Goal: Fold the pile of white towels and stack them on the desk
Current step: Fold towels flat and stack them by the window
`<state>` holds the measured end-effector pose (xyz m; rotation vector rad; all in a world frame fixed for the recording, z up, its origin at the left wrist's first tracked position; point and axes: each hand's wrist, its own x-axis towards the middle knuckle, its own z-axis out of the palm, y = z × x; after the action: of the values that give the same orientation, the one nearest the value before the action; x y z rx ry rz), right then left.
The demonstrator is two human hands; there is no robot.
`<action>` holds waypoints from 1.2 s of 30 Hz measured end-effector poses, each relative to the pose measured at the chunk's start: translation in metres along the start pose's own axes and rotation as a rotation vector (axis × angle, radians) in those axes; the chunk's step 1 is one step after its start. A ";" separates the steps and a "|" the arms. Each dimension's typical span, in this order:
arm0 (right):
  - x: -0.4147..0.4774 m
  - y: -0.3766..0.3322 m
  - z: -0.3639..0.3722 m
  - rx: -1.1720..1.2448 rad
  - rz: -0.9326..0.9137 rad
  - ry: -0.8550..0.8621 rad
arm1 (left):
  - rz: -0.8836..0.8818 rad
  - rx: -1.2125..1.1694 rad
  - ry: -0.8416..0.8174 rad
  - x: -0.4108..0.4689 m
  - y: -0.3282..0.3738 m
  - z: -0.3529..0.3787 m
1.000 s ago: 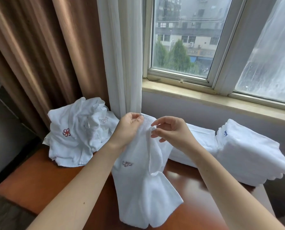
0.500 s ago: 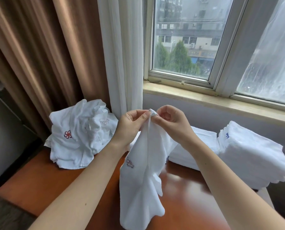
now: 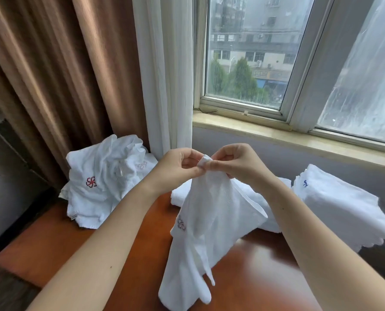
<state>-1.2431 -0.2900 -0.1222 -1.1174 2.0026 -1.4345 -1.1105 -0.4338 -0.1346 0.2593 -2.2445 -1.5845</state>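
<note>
pinching the top of a limp towel (image 3: 211,216) in left hand (image 3: 176,169) and right hand (image 3: 236,162), hanging over the counter (image 3: 131,243), at the start of a fold; next, likely sliding apart along the hem.

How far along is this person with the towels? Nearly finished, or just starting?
Partway through. Done: folded stacks sit on the right of the desk. In hand: the left hand and right hand pinch the top of one towel, which hangs unfolded. Left: a crumpled pile on the desk's left side, several towels by the look of it.
</note>
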 end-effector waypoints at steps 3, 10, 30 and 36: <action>-0.004 0.001 0.005 -0.006 -0.012 0.009 | -0.029 0.083 0.018 0.000 -0.002 0.004; -0.009 0.012 0.005 -0.156 -0.024 -0.092 | -0.104 -0.162 0.258 -0.001 -0.009 0.011; -0.014 0.026 0.021 -0.151 -0.053 -0.029 | 0.032 -0.006 0.376 -0.019 -0.024 -0.003; -0.015 0.011 0.016 -0.143 -0.149 -0.112 | 0.046 0.036 -0.080 -0.020 -0.018 -0.004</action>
<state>-1.2267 -0.2854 -0.1394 -1.4031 2.0042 -1.2834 -1.0917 -0.4363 -0.1539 0.1556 -2.3240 -1.5574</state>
